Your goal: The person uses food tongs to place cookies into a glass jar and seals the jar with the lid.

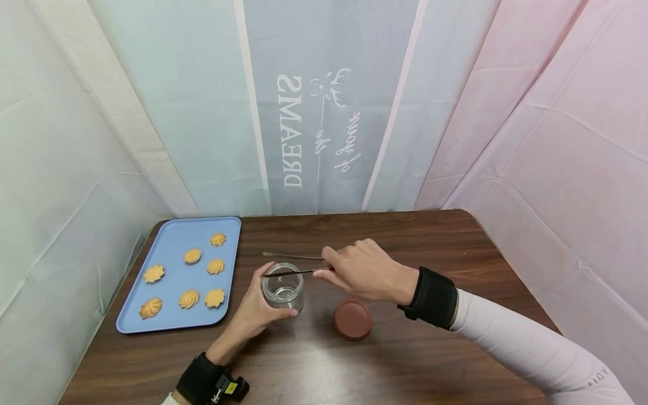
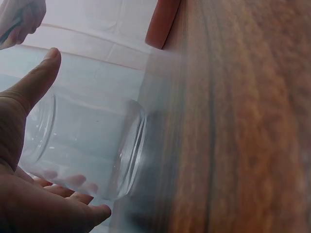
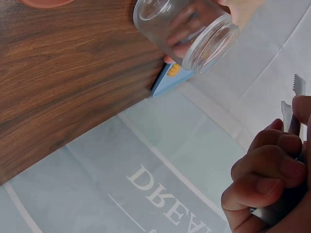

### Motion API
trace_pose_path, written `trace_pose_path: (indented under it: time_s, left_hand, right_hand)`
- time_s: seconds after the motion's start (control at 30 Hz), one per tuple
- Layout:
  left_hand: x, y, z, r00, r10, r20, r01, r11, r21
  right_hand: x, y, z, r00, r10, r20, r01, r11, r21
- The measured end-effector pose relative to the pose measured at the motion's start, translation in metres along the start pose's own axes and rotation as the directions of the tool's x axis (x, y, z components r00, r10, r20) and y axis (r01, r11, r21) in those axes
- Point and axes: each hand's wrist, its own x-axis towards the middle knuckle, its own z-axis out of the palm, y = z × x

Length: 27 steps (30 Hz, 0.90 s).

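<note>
A clear glass jar [image 1: 283,289] stands upright and lidless on the table, nothing visible inside it. My left hand [image 1: 260,312] holds it from the left side, the fingers around the far wall and the thumb along the near side. In the right wrist view, those fingers show through the glass of the jar [image 3: 182,29]. My right hand [image 1: 367,270] grips metal tongs [image 1: 304,272], their two arms spread and pointing left. One arm passes above the jar's mouth, the other lies farther back. Serrated tips of the tongs [image 3: 298,85] show in the right wrist view, with nothing between them.
On the left lies a blue tray [image 1: 174,325] with several golden piped cookies [image 1: 189,299] spread over it. A round reddish-brown lid [image 1: 352,320] rests on the table to the right of the jar. Fabric curtains [image 1: 324,112] hang behind and beside the wooden table [image 1: 405,360].
</note>
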Motion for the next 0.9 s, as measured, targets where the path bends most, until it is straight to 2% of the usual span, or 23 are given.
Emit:
trace_pose_path:
  time_s: [0.13,0.27,0.43,0.8,0.9]
  left_hand:
    - [0.004,-0.002,0.006,1.000,0.009,-0.004,-0.010,0.999,-0.037]
    - [0.004,-0.002,0.007,0.999,0.015,-0.038,-0.016,0.999,-0.046]
    - [0.002,-0.002,0.005,0.999,-0.016,-0.047,0.014,0.999,-0.039]
    - [-0.012,-0.003,-0.003,0.999,-0.035,-0.042,0.037,0.998,0.048]
    - [-0.015,-0.004,-0.005,0.999,-0.021,-0.044,0.024,0.998,0.056]
  right_hand:
    - [-0.002,0.001,-0.002,1.000,0.009,-0.016,-0.009,1.000,0.012]
    - [-0.002,0.002,-0.002,1.000,0.006,-0.028,-0.005,1.000,0.025]
    - [0.000,0.002,0.000,0.999,-0.011,-0.039,0.012,1.000,0.026]
    - [0.008,0.005,0.005,1.000,0.008,-0.003,-0.008,1.000,0.024]
    - [0.010,0.006,0.006,1.000,0.009,0.000,-0.009,1.000,0.026]
